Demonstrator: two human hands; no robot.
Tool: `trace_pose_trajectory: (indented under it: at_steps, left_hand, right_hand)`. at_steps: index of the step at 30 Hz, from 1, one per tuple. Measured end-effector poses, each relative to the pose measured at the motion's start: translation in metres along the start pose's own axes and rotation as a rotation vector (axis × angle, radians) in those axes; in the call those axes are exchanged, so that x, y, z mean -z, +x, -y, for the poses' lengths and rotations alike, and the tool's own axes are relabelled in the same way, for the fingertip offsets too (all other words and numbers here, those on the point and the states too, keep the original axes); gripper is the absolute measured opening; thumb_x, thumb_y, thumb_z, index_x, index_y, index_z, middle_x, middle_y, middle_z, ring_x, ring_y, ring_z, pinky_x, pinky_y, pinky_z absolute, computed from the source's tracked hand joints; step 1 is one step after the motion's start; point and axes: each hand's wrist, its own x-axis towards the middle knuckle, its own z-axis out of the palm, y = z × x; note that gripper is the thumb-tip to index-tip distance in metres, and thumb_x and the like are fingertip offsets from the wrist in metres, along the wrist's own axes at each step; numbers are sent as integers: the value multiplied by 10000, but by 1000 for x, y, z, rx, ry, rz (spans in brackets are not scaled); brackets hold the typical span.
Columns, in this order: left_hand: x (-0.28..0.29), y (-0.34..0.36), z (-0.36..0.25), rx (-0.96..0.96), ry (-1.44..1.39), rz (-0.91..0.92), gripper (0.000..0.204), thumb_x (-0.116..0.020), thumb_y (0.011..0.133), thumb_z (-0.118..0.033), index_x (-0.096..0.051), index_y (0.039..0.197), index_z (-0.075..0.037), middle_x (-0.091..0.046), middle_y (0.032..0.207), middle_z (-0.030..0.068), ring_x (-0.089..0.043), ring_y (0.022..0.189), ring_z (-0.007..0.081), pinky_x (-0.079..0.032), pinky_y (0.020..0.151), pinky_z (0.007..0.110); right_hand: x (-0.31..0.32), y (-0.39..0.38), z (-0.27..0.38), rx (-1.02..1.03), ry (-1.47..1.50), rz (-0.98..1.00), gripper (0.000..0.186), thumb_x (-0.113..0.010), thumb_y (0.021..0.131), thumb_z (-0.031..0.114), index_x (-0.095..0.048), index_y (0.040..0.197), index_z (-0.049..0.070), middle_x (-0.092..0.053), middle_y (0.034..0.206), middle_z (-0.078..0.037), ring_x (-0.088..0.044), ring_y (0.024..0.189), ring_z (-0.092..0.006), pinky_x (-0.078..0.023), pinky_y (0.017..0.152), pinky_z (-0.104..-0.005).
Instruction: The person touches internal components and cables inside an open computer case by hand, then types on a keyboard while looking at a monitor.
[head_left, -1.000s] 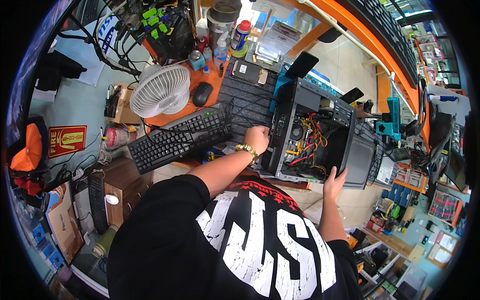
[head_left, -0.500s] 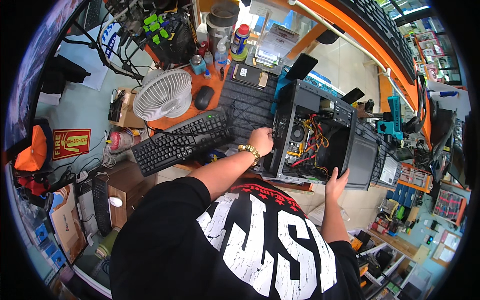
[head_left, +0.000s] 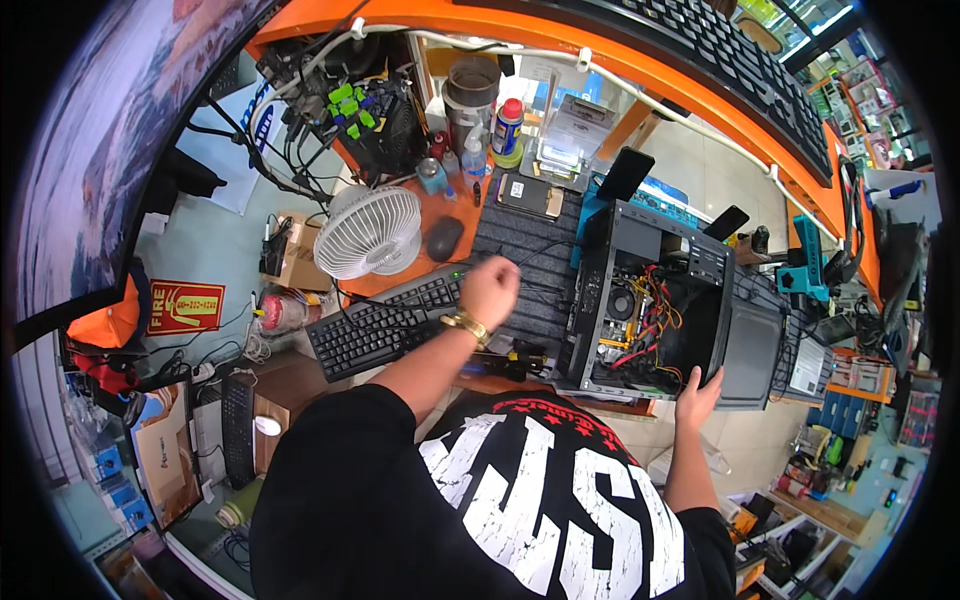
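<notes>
An open computer case (head_left: pixel 592 300) lies on the bench, with a fan, a circuit board and red, yellow and black wires visible inside. My right hand (head_left: pixel 699 396) grips its near right edge, thumb and fingers on the metal. My left hand (head_left: pixel 490 290), wearing a gold watch, is curled above the right end of a black keyboard (head_left: pixel 385 325), apart from the case. Whatever its fingers may hold is hidden. A thin black cable (head_left: pixel 545 252) runs between that hand's area and the case's left side.
A white fan (head_left: pixel 370 232) and a black mouse (head_left: pixel 445 239) sit left of the grey ribbed mat (head_left: pixel 515 230). Screwdrivers (head_left: pixel 520 362) lie near the front edge. Behind stand a spray can (head_left: pixel 507 128) and bottles. A dark panel (head_left: pixel 752 355) is right of the case.
My left hand has come away from the case's left side and moved left over the keyboard's end. My right hand stays on the case's edge. The whole view has shifted.
</notes>
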Motion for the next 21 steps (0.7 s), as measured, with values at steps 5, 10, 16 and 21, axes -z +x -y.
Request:
trace_pose_trajectory:
  at_steps: [5, 10, 16, 21]
  left_hand:
    - [59, 64, 44, -139, 518, -165, 553, -817, 995, -212, -650, 1500, -61, -616, 1471, 247, -609, 1349, 510, -516, 1149, 595]
    - [64, 92, 61, 60, 742, -48, 860, -864, 933, -249, -497, 1702, -128, -631, 1463, 236, -625, 1398, 470, -549, 1139, 587]
    - [65, 98, 69, 29, 777, -18, 762, -864, 931, -247, -570, 1621, -118, -671, 1410, 248, -658, 1348, 468, -563, 1110, 584]
    - [59, 79, 74, -317, 486, -290, 748, -899, 880, -232, -608, 1537, -24, -700, 1378, 297, -672, 1299, 508, -553, 1114, 579]
  right_hand:
    - [0, 3, 0, 30, 7, -7, 819, -619, 1168, 501, -377, 1762, -9, -511, 1665, -375, -499, 1549, -550, -417, 1294, -562]
    - [3, 2, 8, 14, -8, 3, 822, -626, 1161, 501, -383, 1759, -9, -532, 1645, -379, -519, 1524, -560, -429, 1280, -567]
    - [-2, 1, 3, 3, -33, -3, 833, -631, 1148, 533, -388, 1769, 34, -553, 1629, -366, -551, 1490, -557, -452, 1253, -577]
    - [-3, 18, -30, 7, -77, -62, 876, -687, 1118, 508, -372, 1761, 2, -561, 1600, -384, -557, 1475, -560, -460, 1246, -586]
